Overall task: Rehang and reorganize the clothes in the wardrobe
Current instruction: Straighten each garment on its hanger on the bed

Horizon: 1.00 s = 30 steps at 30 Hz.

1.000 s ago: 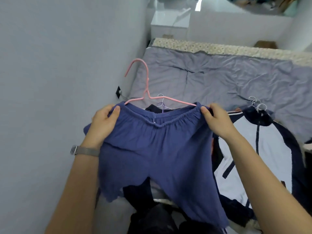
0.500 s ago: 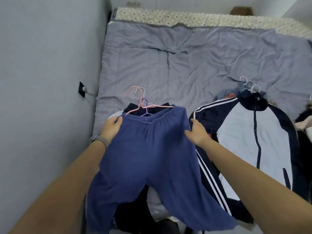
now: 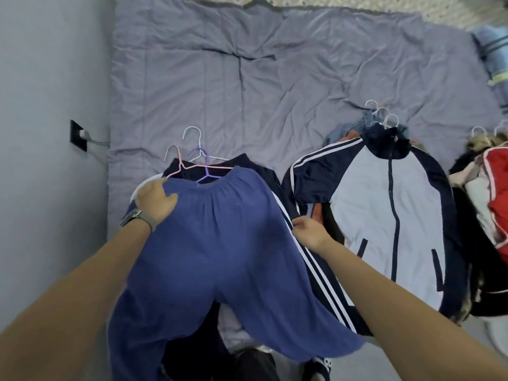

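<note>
Blue trousers on a pink hanger lie flat on a pile of dark clothes at the bed's near left. My left hand holds the left end of the waistband, thumb on top of the fabric. With curled fingers, my right hand pinches the trousers' right side edge, over a dark garment with white stripes. White and purple hangers stick out from the pile under the waistband.
A navy and white zip jacket on several hangers lies to the right, with a red and white heap beyond it. The grey quilt covers the bed. A wall socket sits on the left wall.
The trousers were held up in the air and now lie flat on the pile. My right hand slid from the waistband down the right side. The view tipped down.
</note>
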### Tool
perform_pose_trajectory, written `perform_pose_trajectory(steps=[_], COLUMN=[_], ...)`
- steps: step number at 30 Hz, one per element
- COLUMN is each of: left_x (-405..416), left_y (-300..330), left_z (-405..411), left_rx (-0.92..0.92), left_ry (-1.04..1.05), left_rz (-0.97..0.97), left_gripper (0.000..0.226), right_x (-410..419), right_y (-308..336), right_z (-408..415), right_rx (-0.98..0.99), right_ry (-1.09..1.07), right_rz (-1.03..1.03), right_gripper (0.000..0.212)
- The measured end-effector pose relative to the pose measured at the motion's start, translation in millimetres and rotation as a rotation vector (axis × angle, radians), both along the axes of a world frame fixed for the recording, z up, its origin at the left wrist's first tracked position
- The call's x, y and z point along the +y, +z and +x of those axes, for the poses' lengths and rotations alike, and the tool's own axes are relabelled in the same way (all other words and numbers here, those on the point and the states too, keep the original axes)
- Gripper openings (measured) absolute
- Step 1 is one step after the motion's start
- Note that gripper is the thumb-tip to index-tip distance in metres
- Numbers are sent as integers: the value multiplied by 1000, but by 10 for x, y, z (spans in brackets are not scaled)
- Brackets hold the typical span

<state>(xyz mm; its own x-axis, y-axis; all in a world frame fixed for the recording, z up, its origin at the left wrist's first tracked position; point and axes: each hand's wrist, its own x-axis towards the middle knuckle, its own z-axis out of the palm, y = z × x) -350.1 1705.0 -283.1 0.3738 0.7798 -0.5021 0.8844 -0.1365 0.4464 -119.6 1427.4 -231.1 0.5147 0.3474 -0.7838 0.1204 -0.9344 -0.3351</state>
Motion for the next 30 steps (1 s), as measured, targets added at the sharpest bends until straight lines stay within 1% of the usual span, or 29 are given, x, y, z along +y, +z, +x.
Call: perform_pose_trajectory(steps=[2,3,6,8,11,13,16,19,22,25,30], left_x=[-343,-551,-1172,-1519,-2009,-2327,-2789,-3235,-3720,-4201,-4799], left_y=[152,251,518,645,845,950,1079,1113,996,788,470], left_z=[190,307,674,902,1260,1475,1754,2076,2529,3123,4045], left_rx=[-79,-116,-247,-311,-375,-387,-403,-393,-344,-278,-236], left_ry=[-78,-109,-193,-179,-183,-190,-157,-123,-58,8,61], left_rz=[-58,-96,-232,-331,-383,-381,-387,-329,-267,-291,-308], left_gripper=[38,34,40,36,34,35,34,28,32,39,44], right_x=[-28,-53,-208,-385,-783,-1141,-1742,-2297,-2775,-3148,-3352], right_y=[23,31,96,155,219,235,270,224,76,-83,-422], right_z=[4,9,73,197,568,905,1479,2172,2945,3662,4624], right_rx=[20,43,78,72,43,1,-17,-23,6,36,-106], right_ry=[36,21,-37,-31,-36,-55,-205,-259,-246,-248,-127], right_rz=[21,36,104,129,132,123,159,195,174,133,100], right_gripper=[36,34,29,29,30,34,48,57,61,66,72])
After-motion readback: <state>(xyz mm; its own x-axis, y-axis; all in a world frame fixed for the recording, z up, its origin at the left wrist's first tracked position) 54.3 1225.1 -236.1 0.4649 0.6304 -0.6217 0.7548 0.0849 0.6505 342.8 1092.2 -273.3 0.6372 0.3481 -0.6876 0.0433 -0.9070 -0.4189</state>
